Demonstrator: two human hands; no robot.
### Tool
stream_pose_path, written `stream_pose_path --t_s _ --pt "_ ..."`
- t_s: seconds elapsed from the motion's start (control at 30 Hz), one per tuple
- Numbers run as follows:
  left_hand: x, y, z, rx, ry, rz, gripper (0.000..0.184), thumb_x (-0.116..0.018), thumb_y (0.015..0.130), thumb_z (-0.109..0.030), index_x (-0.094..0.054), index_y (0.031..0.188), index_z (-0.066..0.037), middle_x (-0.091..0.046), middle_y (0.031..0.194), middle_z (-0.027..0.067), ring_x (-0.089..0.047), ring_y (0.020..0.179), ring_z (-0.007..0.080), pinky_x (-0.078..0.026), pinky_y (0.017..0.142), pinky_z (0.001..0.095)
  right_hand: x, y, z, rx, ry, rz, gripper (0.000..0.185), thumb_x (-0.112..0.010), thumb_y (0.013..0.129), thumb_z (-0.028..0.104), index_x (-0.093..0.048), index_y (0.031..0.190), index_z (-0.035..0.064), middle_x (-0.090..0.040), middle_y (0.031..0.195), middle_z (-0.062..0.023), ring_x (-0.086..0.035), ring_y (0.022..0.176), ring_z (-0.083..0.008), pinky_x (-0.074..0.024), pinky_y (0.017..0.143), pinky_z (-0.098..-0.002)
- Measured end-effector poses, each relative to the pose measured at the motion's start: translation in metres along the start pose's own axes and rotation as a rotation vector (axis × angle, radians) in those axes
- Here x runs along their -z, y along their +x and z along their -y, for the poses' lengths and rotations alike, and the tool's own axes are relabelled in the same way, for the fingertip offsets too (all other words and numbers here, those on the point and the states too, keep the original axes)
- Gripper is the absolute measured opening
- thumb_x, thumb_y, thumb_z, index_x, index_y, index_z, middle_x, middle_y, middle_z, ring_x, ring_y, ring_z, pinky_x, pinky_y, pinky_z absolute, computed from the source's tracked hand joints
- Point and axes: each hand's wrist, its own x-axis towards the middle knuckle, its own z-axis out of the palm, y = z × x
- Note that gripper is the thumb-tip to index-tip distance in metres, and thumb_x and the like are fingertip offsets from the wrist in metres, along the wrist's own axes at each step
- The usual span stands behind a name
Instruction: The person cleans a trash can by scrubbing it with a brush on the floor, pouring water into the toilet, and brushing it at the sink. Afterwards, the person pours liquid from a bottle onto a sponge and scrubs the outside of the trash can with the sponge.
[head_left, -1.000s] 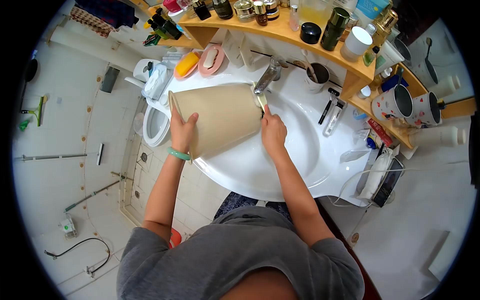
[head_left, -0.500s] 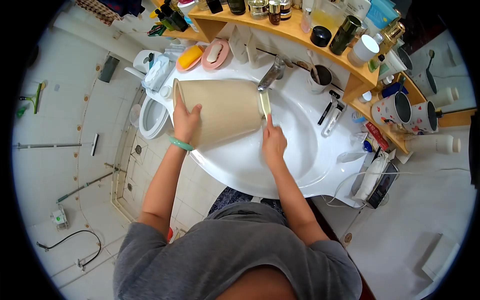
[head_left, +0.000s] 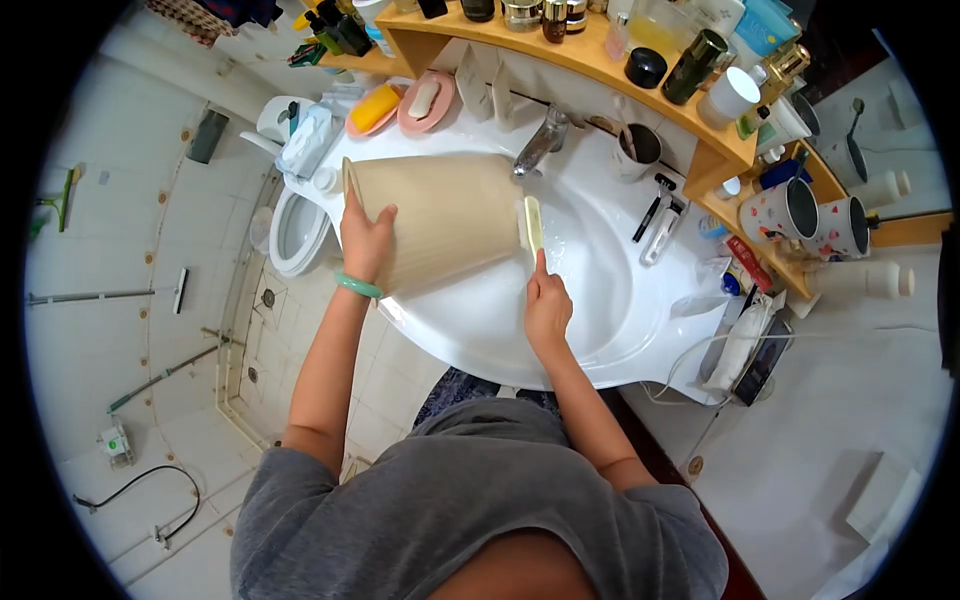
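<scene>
A beige bucket point(head_left: 440, 220) lies on its side over the white sink point(head_left: 600, 290), its open rim to the left and its base near the faucet point(head_left: 541, 143). My left hand point(head_left: 367, 240) grips it by the rim, thumb on the outer wall and the other fingers partly hidden. My right hand point(head_left: 548, 305) is closed around the handle of a pale yellow brush point(head_left: 533, 220), whose bristle side faces the bucket's base. Whether the bristles touch the base is hard to tell.
Behind the sink runs a wooden shelf point(head_left: 590, 75) crowded with bottles and jars. Two pink soap dishes, a cup point(head_left: 637, 152) and razors point(head_left: 655, 208) stand or lie on the counter. A toilet point(head_left: 300, 235) is at the left.
The brush has shifted slightly toward me, away from the faucet, and more of it shows. My left hand keeps its hold on the bucket. The whole view has shifted a little.
</scene>
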Motion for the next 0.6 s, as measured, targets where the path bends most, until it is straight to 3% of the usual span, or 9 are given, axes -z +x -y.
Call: stream_pose_path --t_s 0.17,0.3,0.43,0.6 --pt "0.0 -0.003 0.001 0.044 -0.016 0.043 0.064 -0.065 0.077 -0.004 -0.038 0.134 0.007 -0.064 0.109 0.0246 -0.065 0.096 0.0334 -0.05 0.084 0.0369 -0.012 0.046 0.017 0.03 0.007 -0.076 0.057 -0.059 0.086 0.006 -0.044 0.14 0.0158 -0.055 0.074 -0.0134 -0.058 0.064 -0.0294 -0.0467 0.056 -0.041" --pt "-0.004 -0.005 0.004 -0.013 -0.029 -0.024 0.061 -0.065 0.077 -0.004 -0.04 0.132 0.006 -0.064 0.108 0.0242 -0.065 0.096 0.0341 -0.05 0.085 0.0372 -0.008 -0.003 0.002 0.021 0.022 -0.056 0.059 -0.058 0.086 0.004 -0.043 0.141 0.0167 -0.054 0.074 -0.0121 -0.058 0.065 -0.0279 -0.0473 0.058 -0.0408" --pt "0.0 -0.005 -0.002 0.083 -0.012 0.007 0.062 -0.064 0.076 -0.003 -0.04 0.133 0.005 -0.063 0.109 0.0244 -0.064 0.097 0.0347 -0.049 0.086 0.0375 -0.012 -0.02 -0.01 0.01 0.044 -0.041 0.061 -0.059 0.086 0.003 -0.042 0.142 0.0166 -0.053 0.073 -0.0112 -0.057 0.064 -0.0261 -0.0475 0.058 -0.04" --pt "-0.003 -0.009 -0.002 0.064 -0.06 0.003 0.059 -0.064 0.077 -0.002 -0.041 0.13 0.006 -0.063 0.11 0.0245 -0.064 0.098 0.034 -0.049 0.086 0.0372 -0.017 0.033 0.015 0.026 0.059 -0.114 0.061 -0.059 0.085 0.004 -0.041 0.142 0.0159 -0.053 0.074 -0.0109 -0.056 0.064 -0.0259 -0.0466 0.057 -0.039"
